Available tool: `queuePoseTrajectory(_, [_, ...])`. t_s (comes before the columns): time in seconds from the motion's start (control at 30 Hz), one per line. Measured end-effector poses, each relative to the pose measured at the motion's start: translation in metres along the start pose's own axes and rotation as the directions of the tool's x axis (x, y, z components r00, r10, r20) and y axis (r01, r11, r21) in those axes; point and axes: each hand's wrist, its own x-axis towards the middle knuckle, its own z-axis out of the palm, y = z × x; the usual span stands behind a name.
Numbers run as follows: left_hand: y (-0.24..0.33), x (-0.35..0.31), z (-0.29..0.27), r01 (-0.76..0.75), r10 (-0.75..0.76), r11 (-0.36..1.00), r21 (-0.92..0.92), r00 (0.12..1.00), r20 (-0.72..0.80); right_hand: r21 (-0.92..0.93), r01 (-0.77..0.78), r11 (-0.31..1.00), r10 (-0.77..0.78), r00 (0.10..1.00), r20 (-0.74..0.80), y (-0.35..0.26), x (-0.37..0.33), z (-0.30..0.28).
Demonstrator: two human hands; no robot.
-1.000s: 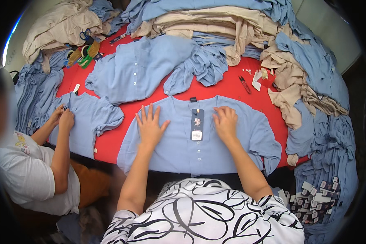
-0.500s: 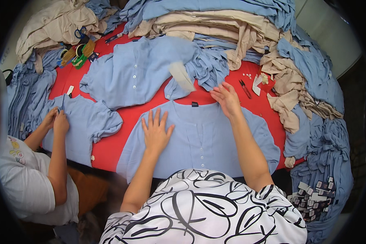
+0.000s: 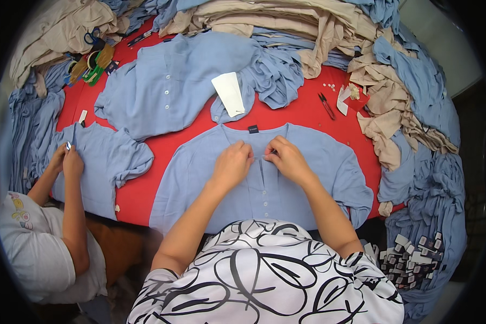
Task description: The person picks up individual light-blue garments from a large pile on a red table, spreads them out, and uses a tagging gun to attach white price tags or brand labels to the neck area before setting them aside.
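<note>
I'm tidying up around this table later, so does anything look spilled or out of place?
A few small white discs, perhaps buttons, lie loose on the red cloth near the snips, which looks like a small spill. White card also lies slantwise across the rumpled sleeve beyond the nearest shirt.

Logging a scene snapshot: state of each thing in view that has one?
Near blouse, spread front up, neck slit parted
Left hand, seemingly pinching one slit edge
Right hand, likewise at the other edge
Far blouse, front up, rumpled at right
White tags, lying on it
Snips, lying unheld; blades unclear
Tag heap, loosely piled
Co-worker's hands, together at left blouse
</note>
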Motion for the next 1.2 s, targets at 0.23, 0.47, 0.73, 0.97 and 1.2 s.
queuePoseTrajectory(0.23, [0.004, -0.001, 0.018, 0.053, -0.064, 0.997, -0.063, 0.980, -0.190, -0.018, -0.075, 0.997, 0.075, 0.997, -0.035, 0.003, 0.005, 0.015])
queuePoseTrajectory(0.47, [0.004, -0.035, 0.023, -0.105, 0.132, 0.986, 0.132, 0.968, -0.215, 0.043, -0.026, 0.999, 0.026, 1.000, -0.014, 0.015, 0.004, 0.015])
queuePoseTrajectory(0.73, [0.022, -0.070, 0.024, -0.175, 0.174, 0.971, 0.166, 0.985, 0.018, -0.009, 0.050, 0.999, -0.050, 0.993, -0.105, -0.001, -0.003, 0.021])
queuePoseTrajectory(0.97, [0.027, -0.074, 0.027, -0.093, 0.043, 0.968, 0.232, 0.977, 0.210, -0.172, 0.170, 0.970, -0.223, 0.906, -0.360, 0.021, -0.003, 0.056])
queuePoseTrajectory(1.2, [0.020, -0.069, 0.023, -0.154, 0.127, 0.969, 0.192, 0.981, 0.146, -0.162, 0.170, 0.972, -0.218, 0.909, -0.356, 0.023, 0.004, 0.053])
